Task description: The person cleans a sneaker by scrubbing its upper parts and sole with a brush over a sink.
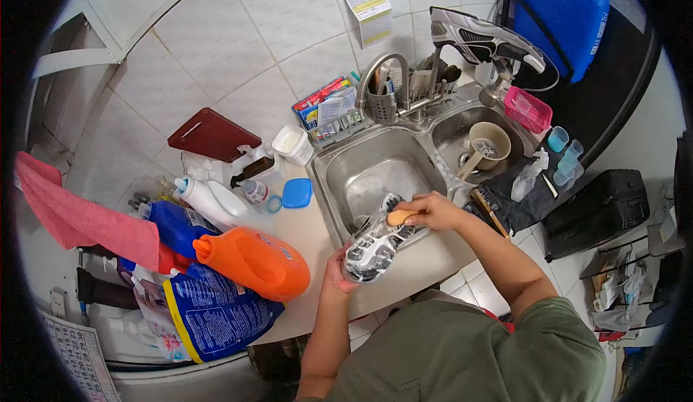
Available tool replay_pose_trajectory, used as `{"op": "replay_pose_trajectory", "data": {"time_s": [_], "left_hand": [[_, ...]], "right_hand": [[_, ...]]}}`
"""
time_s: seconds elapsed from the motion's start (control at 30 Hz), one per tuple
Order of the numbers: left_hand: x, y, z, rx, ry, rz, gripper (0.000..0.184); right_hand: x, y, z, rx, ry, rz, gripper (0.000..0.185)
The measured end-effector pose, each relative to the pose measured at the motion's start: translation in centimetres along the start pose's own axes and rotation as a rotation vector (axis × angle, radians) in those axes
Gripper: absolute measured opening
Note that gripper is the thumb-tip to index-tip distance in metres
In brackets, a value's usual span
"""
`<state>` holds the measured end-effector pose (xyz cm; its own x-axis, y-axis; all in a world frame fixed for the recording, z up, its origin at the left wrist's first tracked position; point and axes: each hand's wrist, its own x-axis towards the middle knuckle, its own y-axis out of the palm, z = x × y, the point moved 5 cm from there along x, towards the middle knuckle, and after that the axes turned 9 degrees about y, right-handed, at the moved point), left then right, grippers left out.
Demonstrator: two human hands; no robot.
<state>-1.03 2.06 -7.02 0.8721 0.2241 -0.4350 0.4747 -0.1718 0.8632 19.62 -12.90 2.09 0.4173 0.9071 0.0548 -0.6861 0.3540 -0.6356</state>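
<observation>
My left hand [341, 268] is closed around one end of a black-and-white shoe [372, 254], held over the front edge of the left sink basin [375, 171]. The patterned sole faces up, with what looks like white suds on it. In my right hand [435, 210] is a small brush with a wooden back [399, 217], resting against the middle of the shoe. The bristles are mostly hidden. Above the basin arches a metal faucet [384, 58].
An orange jug [253, 263], a blue bag [216, 315] and a white bottle [216, 201] crowd the left counter. A dipper [489, 145] sits in the right basin. On the right are a dark cloth [516, 210], a wood-handled brush [489, 213] and a pink basket [527, 110].
</observation>
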Motion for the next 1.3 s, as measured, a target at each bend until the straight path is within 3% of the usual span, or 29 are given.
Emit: {"op": "replay_pose_trajectory", "data": {"time_s": [0.07,0.1,0.17,0.23,0.27,0.37,0.4,0.5,0.53,0.67,0.77,0.8,0.9,0.93,1.03,1.07,1.17,1.2,1.3], "left_hand": [[-1.2,0.9,-0.7,0.345,0.019,-0.124,0.036],[-1.7,1.1,-1.3,0.52,0.03,-0.185,0.035],[0.0,-3.1,-1.7,0.475,0.088,-0.159,0.033],[0.9,-4.1,-0.5,0.371,0.224,-0.143,0.033],[0.6,-2.9,0.3,0.321,0.182,-0.127,0.034],[-1.2,0.9,1.5,0.215,0.07,-0.127,0.035],[-1.1,1.1,1.7,0.199,0.047,-0.143,0.036],[1.4,-0.9,1.6,0.19,0.022,-0.181,0.036],[1.6,-1.3,0.9,0.255,0.062,-0.167,0.035],[2.0,-1.0,1.3,0.274,-0.015,-0.178,0.033],[1.9,-0.2,1.6,0.284,0.02,-0.239,0.035],[1.7,-0.3,1.6,0.294,0.023,-0.248,0.035],[2.3,-1.3,1.8,0.257,0.02,-0.201,0.035],[2.3,-1.2,1.7,0.266,0.028,-0.213,0.035],[1.5,-1.1,1.7,0.319,0.085,-0.186,0.036],[1.7,-1.0,1.9,0.308,0.079,-0.211,0.034],[2.0,-0.5,2.4,0.258,0.133,-0.223,0.034],[1.5,0.1,2.7,0.26,0.175,-0.239,0.034],[1.0,0.1,3.1,0.313,0.273,-0.276,0.033]], "right_hand": [[0.2,1.3,-0.3,0.197,-0.005,-0.084,0.03],[0.2,2.6,-0.2,0.125,0.039,-0.165,0.026],[0.2,5.0,0.8,-0.015,0.126,-0.321,0.025],[0.2,6.5,6.2,0.015,-0.056,-0.432,0.022],[-0.2,6.7,7.8,0.029,-0.147,-0.486,0.022],[1.8,6.0,4.1,0.035,-0.209,-0.487,0.014],[2.6,4.4,1.9,-0.009,-0.021,-0.464,0.017],[1.0,6.2,4.5,0.006,-0.218,-0.523,0.017],[-0.5,5.5,9.8,-0.066,-0.341,-0.449,0.019],[2.5,6.0,-2.3,-0.032,0.258,-0.476,0.024],[-0.1,6.8,7.2,-0.123,-0.147,-0.465,0.023],[-0.2,7.1,7.0,-0.066,-0.192,-0.478,0.022],[0.8,5.1,0.9,-0.003,0.318,-0.488,0.024],[0.9,5.7,2.2,-0.215,0.118,-0.552,0.025],[-0.5,6.5,6.1,-0.017,-0.147,-0.459,0.028],[0.7,7.7,0.9,-0.154,0.022,-0.461,0.03],[-0.8,4.2,2.4,-0.197,0.369,-0.495,0.034],[-1.9,4.7,4.7,-0.412,0.35,-0.472,0.04],[-4.6,4.9,5.3,-0.154,0.454,-0.385,0.039]]}}
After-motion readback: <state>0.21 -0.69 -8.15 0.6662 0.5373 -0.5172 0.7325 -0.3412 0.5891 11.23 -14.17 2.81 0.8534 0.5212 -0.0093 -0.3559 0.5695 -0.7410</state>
